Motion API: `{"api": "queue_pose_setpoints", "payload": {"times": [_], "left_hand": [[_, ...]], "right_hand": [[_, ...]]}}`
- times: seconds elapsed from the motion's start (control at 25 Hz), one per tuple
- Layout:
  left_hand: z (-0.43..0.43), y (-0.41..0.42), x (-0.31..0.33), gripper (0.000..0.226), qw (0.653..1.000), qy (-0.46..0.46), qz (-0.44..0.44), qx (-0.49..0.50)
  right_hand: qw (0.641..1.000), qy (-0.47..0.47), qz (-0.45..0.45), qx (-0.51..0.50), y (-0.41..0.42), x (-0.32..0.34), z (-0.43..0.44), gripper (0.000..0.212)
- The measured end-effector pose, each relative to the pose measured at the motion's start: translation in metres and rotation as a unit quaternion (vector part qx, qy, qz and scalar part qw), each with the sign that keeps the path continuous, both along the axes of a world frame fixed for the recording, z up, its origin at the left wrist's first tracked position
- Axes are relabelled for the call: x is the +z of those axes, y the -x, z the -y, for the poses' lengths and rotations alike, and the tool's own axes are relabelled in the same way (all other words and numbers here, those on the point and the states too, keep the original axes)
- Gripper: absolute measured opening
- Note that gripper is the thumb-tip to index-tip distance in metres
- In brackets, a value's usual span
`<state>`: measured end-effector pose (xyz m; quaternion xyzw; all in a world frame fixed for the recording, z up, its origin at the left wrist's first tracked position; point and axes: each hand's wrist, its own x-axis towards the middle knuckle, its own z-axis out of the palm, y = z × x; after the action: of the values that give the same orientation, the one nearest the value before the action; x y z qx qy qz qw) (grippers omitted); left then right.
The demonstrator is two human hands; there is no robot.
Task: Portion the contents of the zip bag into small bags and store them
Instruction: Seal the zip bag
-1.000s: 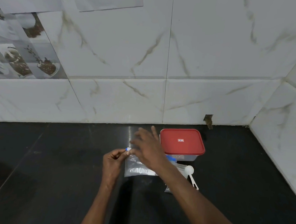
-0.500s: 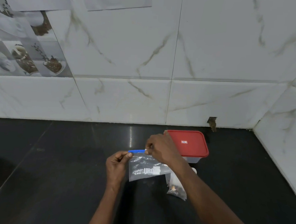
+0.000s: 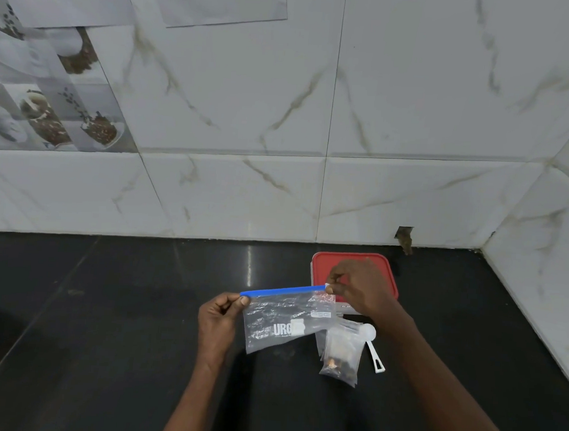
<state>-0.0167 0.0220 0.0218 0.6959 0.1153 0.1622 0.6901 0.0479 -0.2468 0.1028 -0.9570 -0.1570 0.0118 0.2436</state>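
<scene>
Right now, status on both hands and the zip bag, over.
Left hand pinches zip bag at left corner; right hand pinches slider at strip's right end. Bag held between them. Small bags, scoop lie by right wrist.

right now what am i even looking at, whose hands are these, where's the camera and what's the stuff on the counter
There is no machine here. These are a person's two bare hands, filmed by one wide-angle camera worn on their head, looking forward and down, which is why the arms come in from the bottom edge. The left hand pinches the top left corner of a clear zip bag. The right hand pinches the right end of its blue zip strip, so the bag hangs over the black countertop. Behind it stands a container with a red lid. Nearer lie small clear bags with something brown inside, beside a white measuring spoon. At the back is a white marbled tile wall.
</scene>
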Motion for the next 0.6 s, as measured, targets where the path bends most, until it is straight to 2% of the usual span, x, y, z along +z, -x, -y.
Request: {"api": "queue_pose_setpoints", "payload": {"times": [0.08, 0.12, 0.2, 0.24, 0.44, 0.52, 0.6], "left_hand": [[0.0, 0.0, 0.001, 0.011, 1.0, 0.013, 0.0, -0.008], [-0.002, -0.001, -0.001, 0.012, 1.0, 0.023, 0.002, -0.017], [-0.005, -0.001, -0.007, 0.018, 0.998, 0.044, 0.003, -0.038], [-0.004, 0.002, -0.003, 0.022, 0.998, 0.057, 0.0, -0.041], [0.003, 0.001, 0.014, 0.027, 0.992, 0.121, -0.007, -0.045], [0.002, 0.003, 0.009, 0.043, 0.983, 0.142, -0.056, -0.1], [-0.004, 0.01, -0.005, 0.05, 0.975, 0.115, -0.111, -0.151]], "right_hand": [[0.995, -0.089, -0.042, -0.005, 0.003, -0.005, 0.004, 0.011], [0.982, -0.165, -0.093, -0.01, 0.007, -0.008, 0.002, 0.018], [0.928, -0.313, -0.202, -0.022, 0.018, -0.019, -0.003, 0.042], [0.909, -0.351, -0.223, -0.026, 0.024, -0.028, -0.005, 0.044], [0.903, -0.385, -0.171, -0.085, 0.024, -0.055, -0.018, 0.014], [0.895, -0.402, -0.157, -0.11, 0.022, -0.052, -0.023, 0.01], [0.887, -0.418, -0.149, -0.13, 0.024, -0.057, -0.028, 0.009]]}}
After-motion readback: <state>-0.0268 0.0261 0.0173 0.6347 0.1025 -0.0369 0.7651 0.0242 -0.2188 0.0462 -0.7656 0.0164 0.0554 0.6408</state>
